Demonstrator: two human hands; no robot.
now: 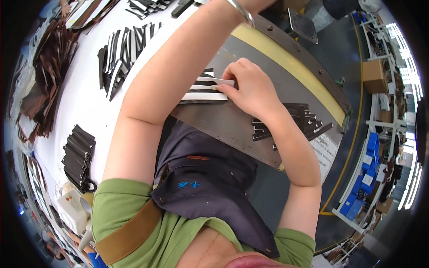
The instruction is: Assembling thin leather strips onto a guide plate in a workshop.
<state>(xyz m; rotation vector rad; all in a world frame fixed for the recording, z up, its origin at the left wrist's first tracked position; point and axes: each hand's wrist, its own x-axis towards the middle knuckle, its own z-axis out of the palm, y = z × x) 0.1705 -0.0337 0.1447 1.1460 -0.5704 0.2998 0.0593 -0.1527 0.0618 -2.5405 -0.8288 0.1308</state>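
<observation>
My right hand (250,87) is closed in a pinch, thumb against fingers, on the end of a narrow white strip (225,82). This strip lies among several black and white strips (205,95) on the grey metal plate (214,127). My left forearm crosses over those strips and hides part of them. Only the wrist with a silver bracelet and the base of my left hand (261,4) show at the upper edge; its fingers are out of the picture. Beneath my right forearm lies a loose pile of dark strips (295,118).
A yellow band (286,53) and a dark bolted bar (308,58) curve along the plate's far side. More strip bundles (120,53) and a dark bundle (78,156) lie on the white table (80,109) at left. Shelves with blue bins (368,172) stand at right.
</observation>
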